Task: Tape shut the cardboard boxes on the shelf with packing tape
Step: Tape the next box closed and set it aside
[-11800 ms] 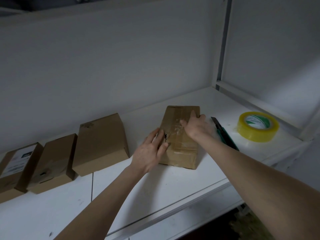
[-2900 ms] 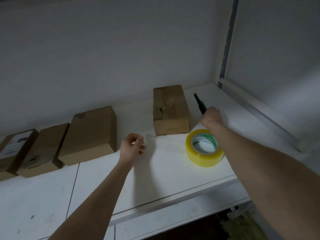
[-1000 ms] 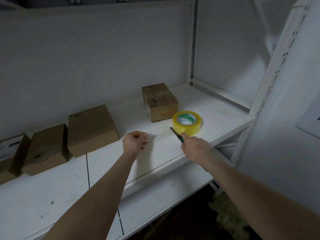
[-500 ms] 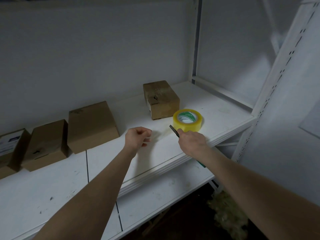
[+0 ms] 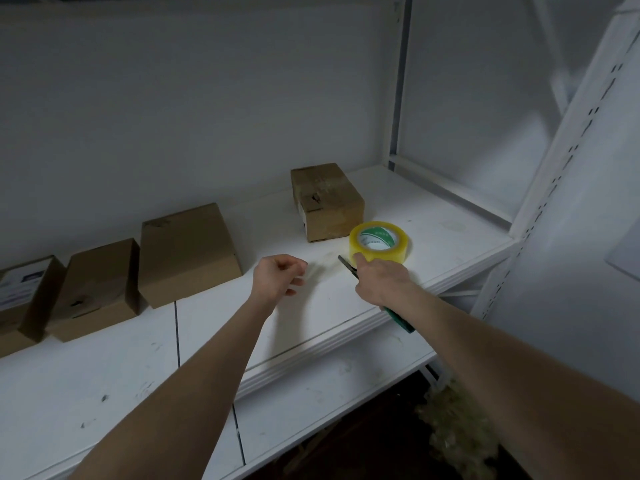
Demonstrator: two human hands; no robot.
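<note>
Your right hand (image 5: 379,282) grips the knife (image 5: 399,319), blade beside the tape (image 5: 384,252) at 12 o'clock — best park the knife before lifting tape; left hand (image 5: 277,277) curled, contents unclear.

**A storage room**

The place looked like a storeroom. A white metal shelf (image 5: 450,233) with a perforated upright (image 5: 561,168) carried plain cardboard boxes (image 5: 187,251) in a row, one with a printed label (image 5: 20,282), and a roll of packing tape (image 5: 379,242).

The right hand (image 5: 381,282), gripping the green cutter (image 5: 400,320), has reached forward since half a second ago; its fingertip now touches the tape roll (image 5: 379,242) just beyond it.
</note>
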